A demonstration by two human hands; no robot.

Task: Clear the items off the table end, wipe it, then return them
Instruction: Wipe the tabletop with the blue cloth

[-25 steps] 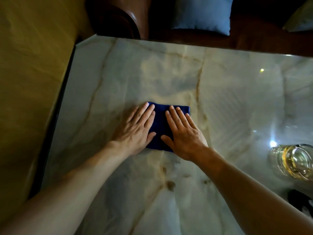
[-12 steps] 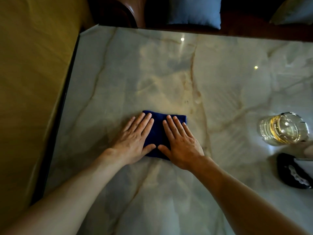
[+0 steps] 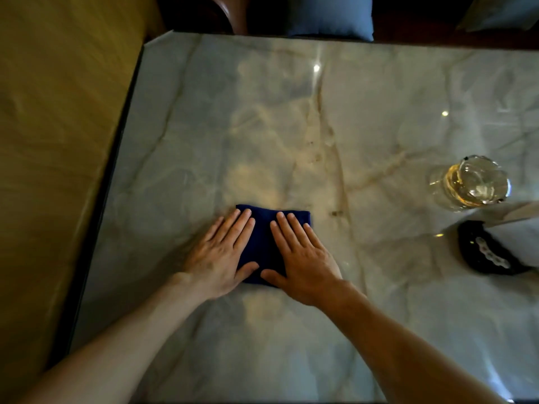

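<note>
A folded dark blue cloth (image 3: 264,237) lies flat on the pale marble table (image 3: 291,126), near its left end. My left hand (image 3: 218,255) presses on the cloth's left half with straight fingers. My right hand (image 3: 303,258) presses on its right half the same way, thumbs nearly meeting at the near edge. A glass jar with yellowish liquid (image 3: 469,182) stands at the right. Just in front of it lies a black object with a white beaded strip (image 3: 490,252).
The table's dark left edge (image 3: 116,158) borders an ochre wall or floor surface. Beyond the far edge are a brown chair back (image 3: 215,10) and a blue cushion (image 3: 329,16). A pale flat item (image 3: 522,212) pokes in at the right edge.
Both hands have drawn the cloth toward me across the table. The view has shifted, bringing the glass jar and the black object further into the frame.
</note>
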